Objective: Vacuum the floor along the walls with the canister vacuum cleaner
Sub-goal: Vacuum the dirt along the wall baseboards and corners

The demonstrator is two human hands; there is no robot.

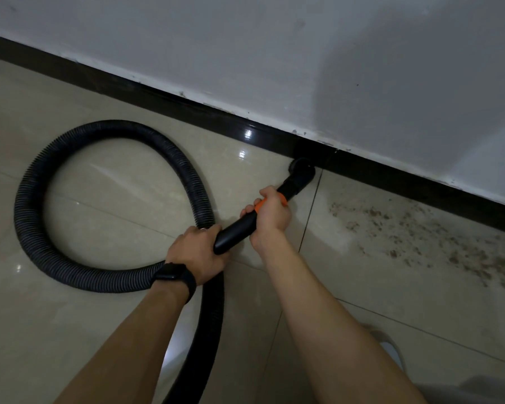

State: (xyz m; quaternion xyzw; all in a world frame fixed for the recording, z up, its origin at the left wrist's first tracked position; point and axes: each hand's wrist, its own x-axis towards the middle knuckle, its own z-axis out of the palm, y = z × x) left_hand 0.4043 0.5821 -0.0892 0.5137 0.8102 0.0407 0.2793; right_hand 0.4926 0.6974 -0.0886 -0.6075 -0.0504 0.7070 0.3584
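A black ribbed vacuum hose (29,199) loops on the beige tiled floor (114,199) and runs down to the bottom edge. Its black handle tube (236,231) has an orange collar and ends in a round black nozzle (302,170) pressed on the floor against the black skirting board (158,96). My left hand (197,255), with a dark watch on the wrist, grips the rear end of the tube where the hose joins. My right hand (271,214) grips the tube at the orange collar. The canister is out of view.
Brown dust and crumbs (420,246) are scattered on the tile to the right of the nozzle, along the skirting. A white wall (274,53) rises above the skirting. A grey shoe (389,351) shows at lower right.
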